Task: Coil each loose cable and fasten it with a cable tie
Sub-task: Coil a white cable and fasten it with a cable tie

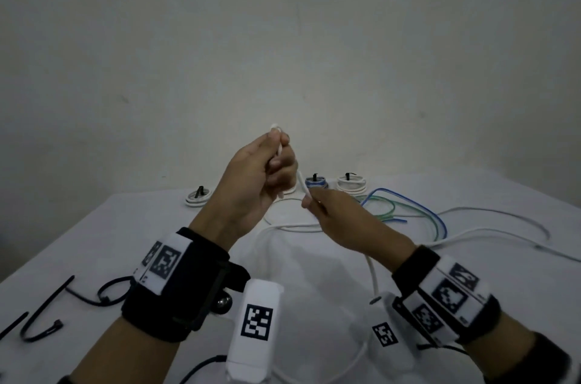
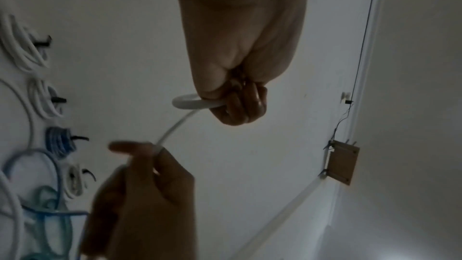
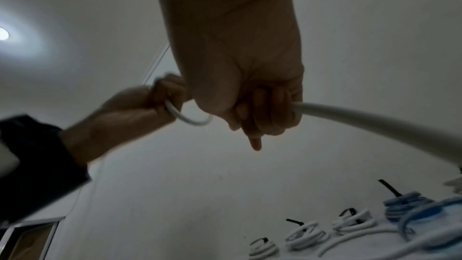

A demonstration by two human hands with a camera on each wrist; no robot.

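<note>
Above the table my left hand (image 1: 270, 160) grips a small loop of the white cable (image 1: 304, 185), whose bend sticks out above the fingers. In the left wrist view that loop of white cable (image 2: 190, 103) curls out beside the left hand (image 2: 237, 106). My right hand (image 1: 314, 200) pinches the same cable a short way lower, and the slack trails down onto the table. The right wrist view shows the right hand (image 3: 262, 118) with the thick white cable (image 3: 375, 122) running out to the right. Loose black cable ties (image 1: 47, 314) lie at the near left.
Several finished coils stand along the far edge: a white coil (image 1: 198, 196), a blue coil (image 1: 316, 184) and another white coil (image 1: 352, 184), each with a black tie. Loose blue and green cables (image 1: 408, 207) and more white cable (image 1: 490, 233) sprawl at the right.
</note>
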